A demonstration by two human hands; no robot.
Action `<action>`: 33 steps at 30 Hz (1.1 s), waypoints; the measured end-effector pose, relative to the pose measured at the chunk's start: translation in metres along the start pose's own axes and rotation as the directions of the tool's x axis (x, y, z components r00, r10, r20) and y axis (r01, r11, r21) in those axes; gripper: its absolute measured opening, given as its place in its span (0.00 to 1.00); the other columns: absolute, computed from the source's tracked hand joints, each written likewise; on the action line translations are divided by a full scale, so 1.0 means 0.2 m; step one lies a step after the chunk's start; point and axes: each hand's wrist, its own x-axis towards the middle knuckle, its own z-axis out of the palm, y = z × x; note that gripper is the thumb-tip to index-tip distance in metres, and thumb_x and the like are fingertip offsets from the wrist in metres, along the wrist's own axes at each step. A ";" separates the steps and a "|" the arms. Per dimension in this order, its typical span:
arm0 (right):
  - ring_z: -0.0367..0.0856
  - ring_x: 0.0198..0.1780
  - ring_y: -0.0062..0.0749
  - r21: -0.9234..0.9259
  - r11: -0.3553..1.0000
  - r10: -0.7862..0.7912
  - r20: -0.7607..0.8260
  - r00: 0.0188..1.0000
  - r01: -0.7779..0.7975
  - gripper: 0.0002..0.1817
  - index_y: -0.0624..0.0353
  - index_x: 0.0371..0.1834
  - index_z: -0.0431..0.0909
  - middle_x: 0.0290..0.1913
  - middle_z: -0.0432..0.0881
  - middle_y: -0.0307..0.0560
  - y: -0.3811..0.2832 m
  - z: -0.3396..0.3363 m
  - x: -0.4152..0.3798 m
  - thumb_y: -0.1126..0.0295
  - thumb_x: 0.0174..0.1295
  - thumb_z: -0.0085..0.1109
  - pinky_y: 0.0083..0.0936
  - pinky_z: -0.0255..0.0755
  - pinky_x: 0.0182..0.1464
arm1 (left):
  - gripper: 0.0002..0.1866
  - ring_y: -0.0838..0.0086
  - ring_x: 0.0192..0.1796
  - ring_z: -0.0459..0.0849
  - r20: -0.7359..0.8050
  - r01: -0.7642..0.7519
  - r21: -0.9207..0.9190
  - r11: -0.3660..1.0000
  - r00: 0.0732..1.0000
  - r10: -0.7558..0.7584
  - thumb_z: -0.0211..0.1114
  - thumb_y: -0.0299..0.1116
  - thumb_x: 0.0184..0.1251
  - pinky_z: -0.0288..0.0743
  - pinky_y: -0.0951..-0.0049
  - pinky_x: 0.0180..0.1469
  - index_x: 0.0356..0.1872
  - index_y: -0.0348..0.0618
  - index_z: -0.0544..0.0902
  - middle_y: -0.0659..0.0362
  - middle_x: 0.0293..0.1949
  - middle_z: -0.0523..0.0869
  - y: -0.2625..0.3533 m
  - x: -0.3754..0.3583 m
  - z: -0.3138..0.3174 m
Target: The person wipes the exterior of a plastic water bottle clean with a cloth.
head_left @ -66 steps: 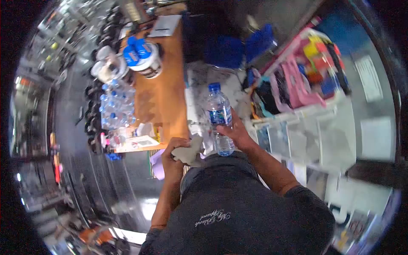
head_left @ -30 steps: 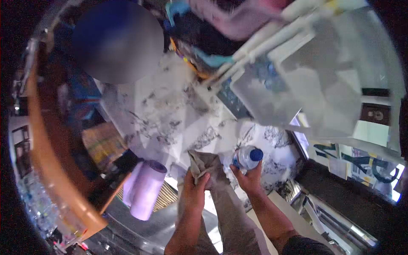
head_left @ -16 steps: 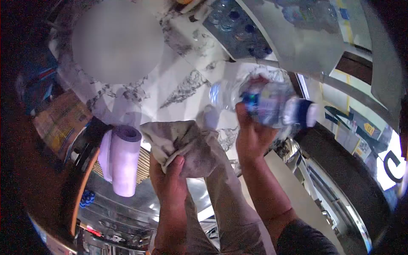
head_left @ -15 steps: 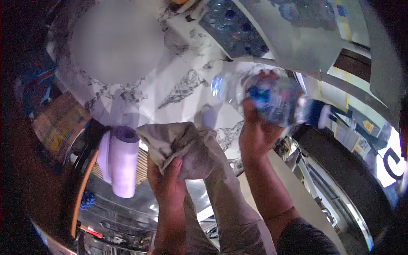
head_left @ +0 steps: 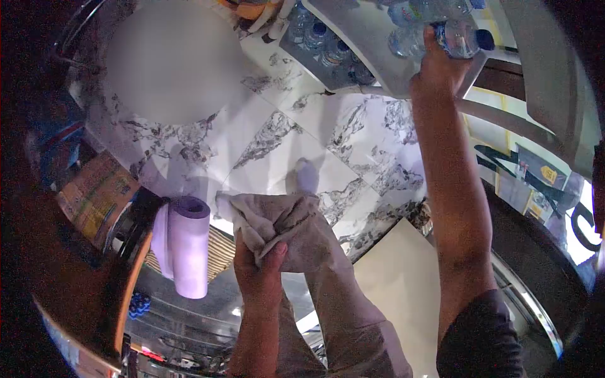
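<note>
A crumpled grey-beige cloth (head_left: 283, 230) is in my left hand (head_left: 261, 261), with the thumb pressed over its lower edge. My right hand (head_left: 444, 69) reaches out to the upper right, its fingers around a clear plastic bottle (head_left: 457, 39) with a dark blue cap. The bottle lies sideways at the pale surface (head_left: 394, 72), beside other clear bottles (head_left: 403, 12). Whether it touches the surface cannot be made out.
Capped bottles (head_left: 334, 51) stand in a dark area at the top. A pale purple roll (head_left: 190, 252) stands at the left near a printed box (head_left: 97, 195). Below lies a marbled tile floor (head_left: 271, 138). A dark counter edge (head_left: 135, 283) curves along the left.
My right hand has moved up and away with the bottle, from above the floor to the pale surface. My left hand and the cloth have shifted slightly right and down.
</note>
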 end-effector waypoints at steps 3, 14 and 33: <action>0.74 0.70 0.43 -0.406 0.908 -0.114 0.005 0.993 0.106 0.43 0.45 0.77 0.60 0.74 0.71 0.48 0.19 -0.07 0.23 0.69 0.61 0.76 0.44 0.68 0.74 | 0.37 0.67 0.65 0.77 0.002 0.030 0.046 0.998 1.000 -0.030 0.73 0.25 0.64 0.71 0.63 0.71 0.74 0.36 0.68 0.55 0.65 0.78 -0.03 -0.01 -0.02; 0.78 0.66 0.46 -0.898 0.347 -0.138 0.237 0.962 0.271 0.35 0.49 0.72 0.67 0.67 0.76 0.53 0.16 0.04 0.43 0.67 0.62 0.73 0.43 0.71 0.69 | 0.38 0.66 0.69 0.76 0.068 0.044 0.036 0.998 0.997 -0.047 0.74 0.26 0.65 0.69 0.62 0.74 0.75 0.36 0.67 0.55 0.67 0.77 -0.05 -0.03 -0.07; 0.86 0.58 0.52 -0.810 -0.080 0.220 0.554 0.803 0.581 0.23 0.56 0.62 0.79 0.57 0.85 0.62 0.07 0.02 0.30 0.64 0.64 0.69 0.43 0.78 0.62 | 0.36 0.67 0.66 0.79 0.032 -0.009 0.063 0.998 0.999 0.007 0.75 0.32 0.67 0.72 0.65 0.70 0.73 0.35 0.69 0.56 0.64 0.80 -0.08 0.00 -0.14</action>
